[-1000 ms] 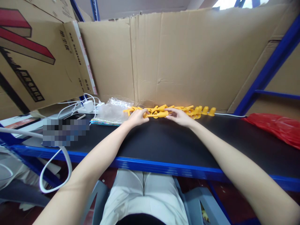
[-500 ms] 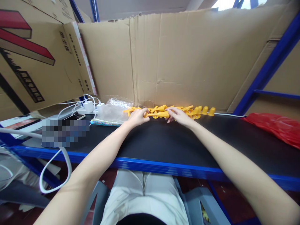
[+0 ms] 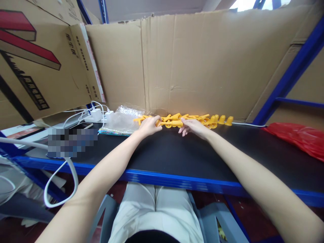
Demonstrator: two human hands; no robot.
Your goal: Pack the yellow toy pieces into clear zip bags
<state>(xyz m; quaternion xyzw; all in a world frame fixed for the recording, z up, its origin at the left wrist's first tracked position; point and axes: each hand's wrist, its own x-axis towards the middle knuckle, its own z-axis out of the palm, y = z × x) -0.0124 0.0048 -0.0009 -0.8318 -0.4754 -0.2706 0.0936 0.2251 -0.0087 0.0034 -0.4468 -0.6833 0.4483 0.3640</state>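
Note:
My left hand (image 3: 150, 126) is closed around the left end of a slim yellow plastic piece (image 3: 174, 124), which lies level and is thicker toward the right. At the other end is my right hand (image 3: 193, 128), the thumb and forefinger on the piece's tip while its lower fingers hang loose and apart. Behind both hands, several yellow cup-shaped and rod-shaped parts (image 3: 176, 116) form a row along the cardboard. A few yellow cups (image 3: 222, 119) stand upside down to the right. The fingers partly hide the held piece's ends.
A clear plastic bag (image 3: 121, 120) lies left of the parts, near white chargers (image 3: 95, 115) and cables. A red plastic bag (image 3: 296, 138) rests at the right. Cardboard (image 3: 215, 64) walls off the back of the black tabletop (image 3: 172, 152); a blue rail (image 3: 182, 179) edges its front.
The lower fingers of my right hand have spread and dropped slightly. My left hand keeps its grip on the yellow piece, which has barely moved.

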